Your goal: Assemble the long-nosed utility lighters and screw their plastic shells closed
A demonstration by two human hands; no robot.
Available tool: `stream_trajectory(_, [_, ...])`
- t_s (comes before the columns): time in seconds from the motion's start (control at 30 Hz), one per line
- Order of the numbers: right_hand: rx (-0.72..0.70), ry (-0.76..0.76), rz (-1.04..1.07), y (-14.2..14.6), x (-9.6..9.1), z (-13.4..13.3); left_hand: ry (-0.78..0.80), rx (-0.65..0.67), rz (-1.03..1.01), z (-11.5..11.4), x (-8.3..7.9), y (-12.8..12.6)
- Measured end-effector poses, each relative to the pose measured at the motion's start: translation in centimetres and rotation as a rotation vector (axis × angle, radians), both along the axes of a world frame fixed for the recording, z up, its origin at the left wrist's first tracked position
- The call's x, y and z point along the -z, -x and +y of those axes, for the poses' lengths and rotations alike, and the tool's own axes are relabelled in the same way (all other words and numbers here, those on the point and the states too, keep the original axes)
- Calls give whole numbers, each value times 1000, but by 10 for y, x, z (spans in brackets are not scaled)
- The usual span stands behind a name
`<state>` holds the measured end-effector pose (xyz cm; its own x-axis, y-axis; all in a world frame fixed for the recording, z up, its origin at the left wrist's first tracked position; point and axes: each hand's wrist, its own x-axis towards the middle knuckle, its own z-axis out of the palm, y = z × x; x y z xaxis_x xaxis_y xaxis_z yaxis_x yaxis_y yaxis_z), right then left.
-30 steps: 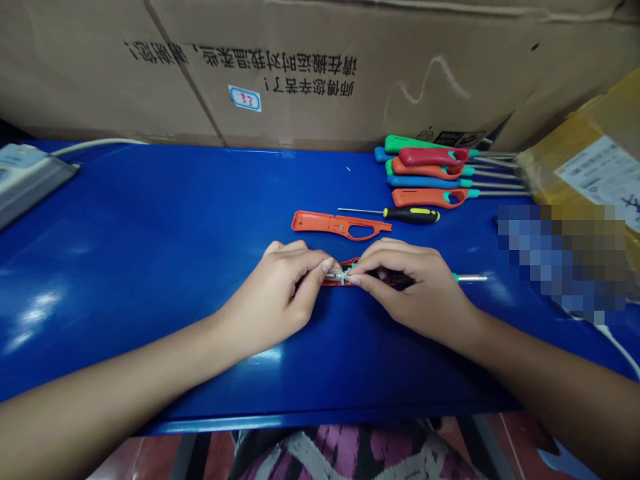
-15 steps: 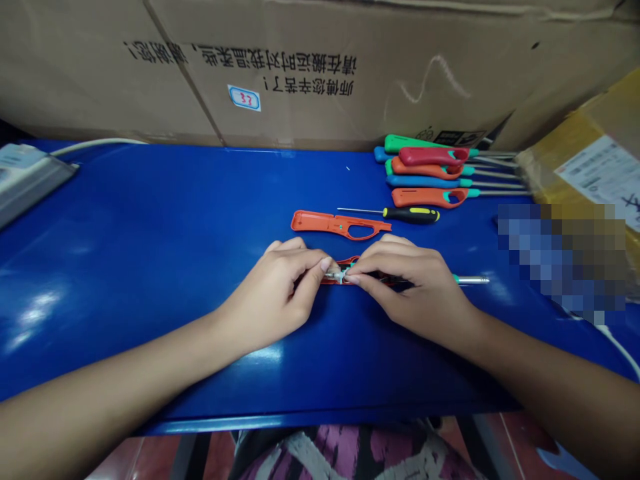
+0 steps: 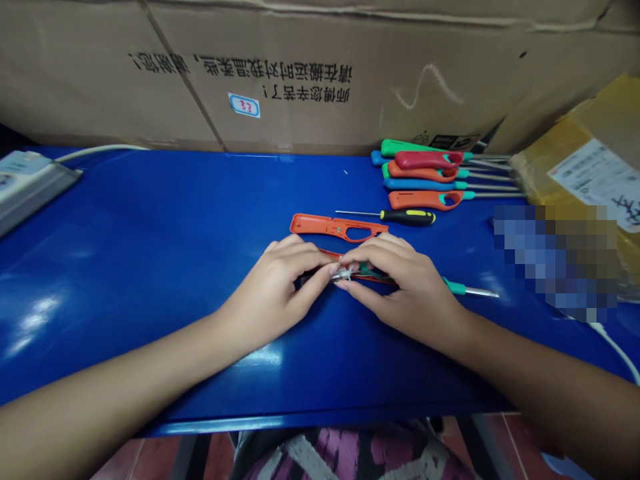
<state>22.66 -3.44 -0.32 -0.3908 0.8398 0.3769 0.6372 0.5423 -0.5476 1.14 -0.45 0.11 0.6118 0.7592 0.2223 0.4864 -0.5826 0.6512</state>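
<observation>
An opened orange gas lighter [image 3: 373, 277] lies between my hands, its inner parts exposed and largely covered by my fingers. My left hand [image 3: 287, 283] is closed, thumb and forefinger pinching a small clear and metallic piece [image 3: 344, 274] in the lighter's middle. From the other side my right hand [image 3: 405, 277] grips the lighter, thumb and forefinger at that same piece. Past my right hand stick out the green collar [image 3: 454, 287] and the metal tube [image 3: 483, 292]. Just behind my hands lies the loose orange half shell [image 3: 313, 226], inner side up.
A black and yellow screwdriver [image 3: 409, 217] lies behind the shell. Several whole lighters [image 3: 425, 199] are stacked at the back right, beside a yellow-taped carton [image 3: 565, 157]. A large cardboard box [image 3: 300, 40] walls the back of the blue table [image 3: 175, 220]. A grey-white device [image 3: 35, 183] stands left.
The lighter has turned slightly, its metal tube now pointing lower and further right. My fingertips have shifted a little around the small inner piece. The view has moved slightly.
</observation>
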Motion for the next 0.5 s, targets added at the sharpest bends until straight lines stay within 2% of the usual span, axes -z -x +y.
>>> stream_trajectory(0.17, [3, -30, 83, 0, 0, 1, -76, -82, -68, 3, 0, 2])
stream_trajectory(0.5, [102, -22, 129, -1, -1, 6, -181, -42, 48, 3, 4, 6])
